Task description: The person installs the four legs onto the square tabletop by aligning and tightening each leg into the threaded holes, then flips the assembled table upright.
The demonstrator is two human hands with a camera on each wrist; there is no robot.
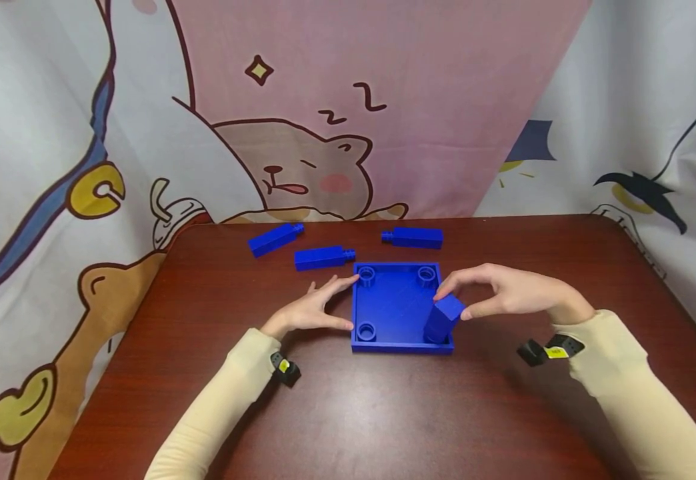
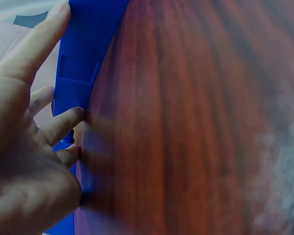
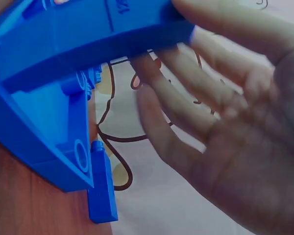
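A square blue tray-like base [image 1: 396, 303] with raised rims lies on the table, and round sockets show in three of its corners. At its near right corner a square blue leg [image 1: 444, 319] stands slightly tilted, its lower end inside the rim. My right hand [image 1: 513, 290] pinches the leg's upper end between thumb and fingers; the right wrist view shows the leg [image 3: 88, 44] close up. Against the base's left side my left hand [image 1: 312, 310] rests with spread fingers, thumb near the front corner, fingertips near the back one. The leg hides the near right socket.
Three more blue legs with threaded ends lie beyond the base: one at far left [image 1: 276, 240], one nearer the base [image 1: 323, 258] and one at back right [image 1: 414, 238]. A cartoon-print cloth [image 1: 432, 120] hangs behind the brown table [image 1: 360, 413].
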